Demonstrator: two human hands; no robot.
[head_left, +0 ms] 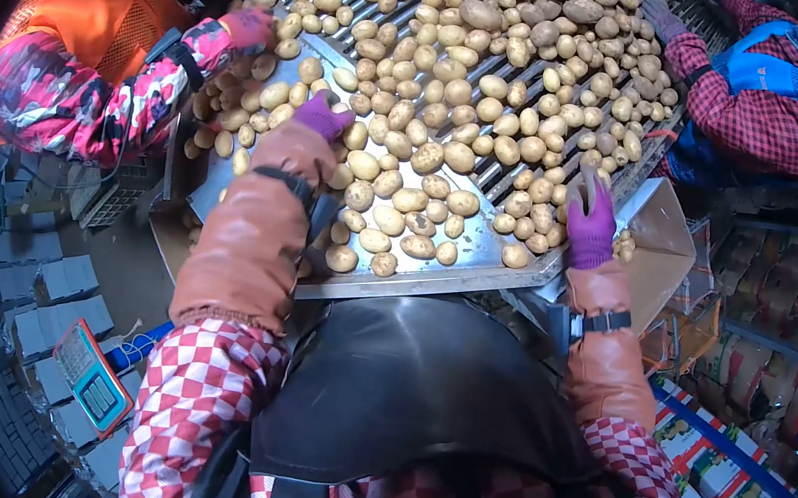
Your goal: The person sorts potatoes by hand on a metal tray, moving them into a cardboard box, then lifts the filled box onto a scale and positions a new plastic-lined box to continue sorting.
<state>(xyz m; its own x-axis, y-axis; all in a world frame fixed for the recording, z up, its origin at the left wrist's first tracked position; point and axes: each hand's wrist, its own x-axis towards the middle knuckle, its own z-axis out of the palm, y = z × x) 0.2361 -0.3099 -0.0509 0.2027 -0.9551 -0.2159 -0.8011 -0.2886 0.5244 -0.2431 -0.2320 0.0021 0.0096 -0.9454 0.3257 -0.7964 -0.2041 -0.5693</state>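
Many potatoes (428, 158) lie over a metal sorting table (479, 252) and its slatted rollers. My left hand (323, 118), in a purple glove, is among the potatoes on the left side of the table; whether its fingers hold one cannot be made out. At the table's right edge is my right hand (591, 217), also purple-gloved, with thumb and fingers apart and nothing visible between them. It is beside a few potatoes near the rim. Brown sleeve covers with dark wrist straps cover both my forearms.
A co-worker in an orange vest (114, 5) reaches in from the left; another in a checked sleeve (754, 119) stands at the right. Cardboard boxes (662, 228) flank the table. A scale (94, 380) is at lower left, printed cartons (730, 494) at lower right.
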